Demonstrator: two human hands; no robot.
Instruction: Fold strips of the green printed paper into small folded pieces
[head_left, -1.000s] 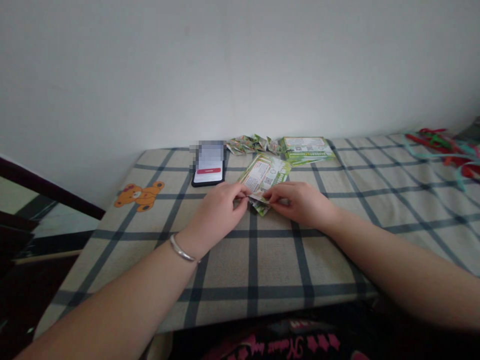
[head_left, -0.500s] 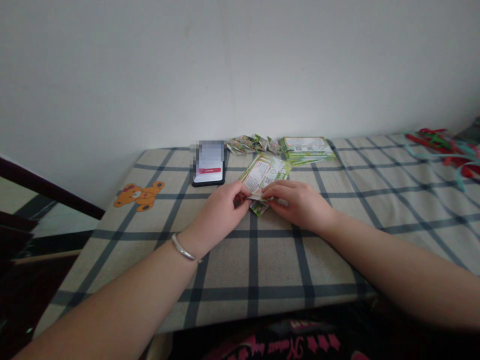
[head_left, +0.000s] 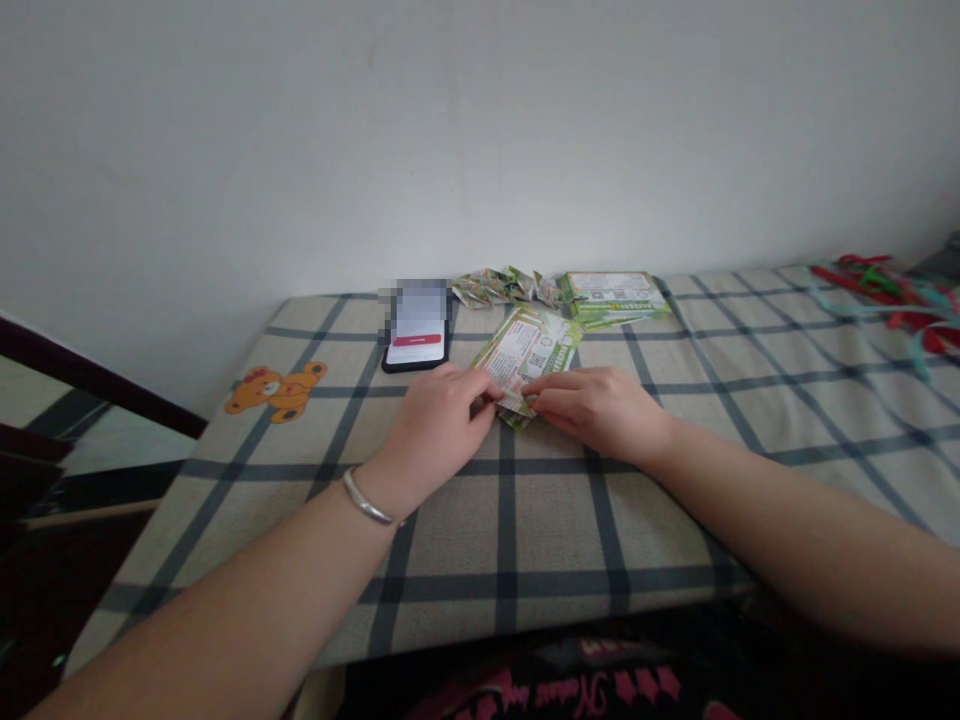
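Both my hands meet at the near edge of a green-and-white printed card [head_left: 529,350] with a square code on its face. My left hand [head_left: 446,415], a silver bangle at its wrist, pinches the left near corner between thumb and fingers. On the other side, my right hand [head_left: 604,410] closes thumb and fingertips on the same near edge. Under the card a bit of another green printed piece [head_left: 515,420] sticks out. Several similar cards [head_left: 619,305] lie stacked behind to the right. What the thumbs touch underneath is partly hidden.
A phone [head_left: 416,335] lies lit left of the card. Several folded green paper pieces [head_left: 506,287] sit along the wall [head_left: 465,130]. Red, green and pale blue ribbons [head_left: 892,300] lie at far right. A bear cutout [head_left: 276,390] is on the checked tablecloth [head_left: 465,530] at left.
The card's near edge has come down flatter over the piece beneath, so less of that piece shows. Both hands stay at the edge and have barely moved.
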